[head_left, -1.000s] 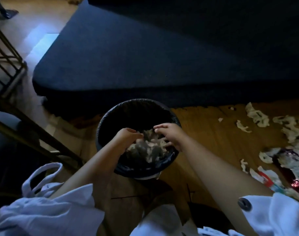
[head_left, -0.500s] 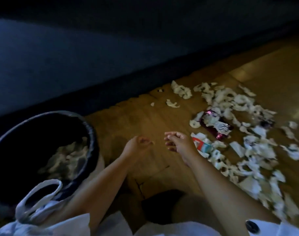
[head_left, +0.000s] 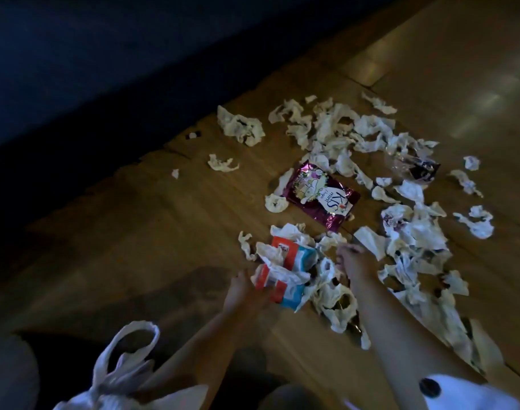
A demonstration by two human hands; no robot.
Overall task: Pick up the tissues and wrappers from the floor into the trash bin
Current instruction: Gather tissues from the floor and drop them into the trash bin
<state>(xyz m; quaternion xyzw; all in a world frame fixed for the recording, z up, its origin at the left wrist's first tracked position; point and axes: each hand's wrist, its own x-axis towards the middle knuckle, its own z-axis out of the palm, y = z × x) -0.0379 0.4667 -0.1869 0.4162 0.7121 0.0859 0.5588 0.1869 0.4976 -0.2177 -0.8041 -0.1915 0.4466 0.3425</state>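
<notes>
Across the wooden floor (head_left: 152, 238), which ran in warm brown boards toward a brighter patch at the upper right, I saw torn tissues (head_left: 335, 125) strewn in a wide scatter, too many and too tangled for me to count. A dark blue sofa (head_left: 84, 54) filled the upper left, its base meeting the boards in deep shadow, and the room was dim overall. I counted three wrappers: one shiny purple candy wrapper (head_left: 323, 196) lying flat in the middle of the mess, one red, white and blue wrapper (head_left: 288, 270) nearer to me, and one clear and dark wrapper (head_left: 418, 170) farther right among the tissues. Two bare forearms reached down from white sleeves (head_left: 471, 395), one with a dark button. My left hand (head_left: 241, 291) was at the lower left edge of the red, white and blue wrapper, touching it, with the fingers curled against it; I could not tell whether they had truly closed on it. My right hand (head_left: 353, 261) hovered low over the crumpled tissues just right of that wrapper, fingers bent and loosely spread, blurred, so I could not tell whether it held anything. The trash bin was out of my view.
</notes>
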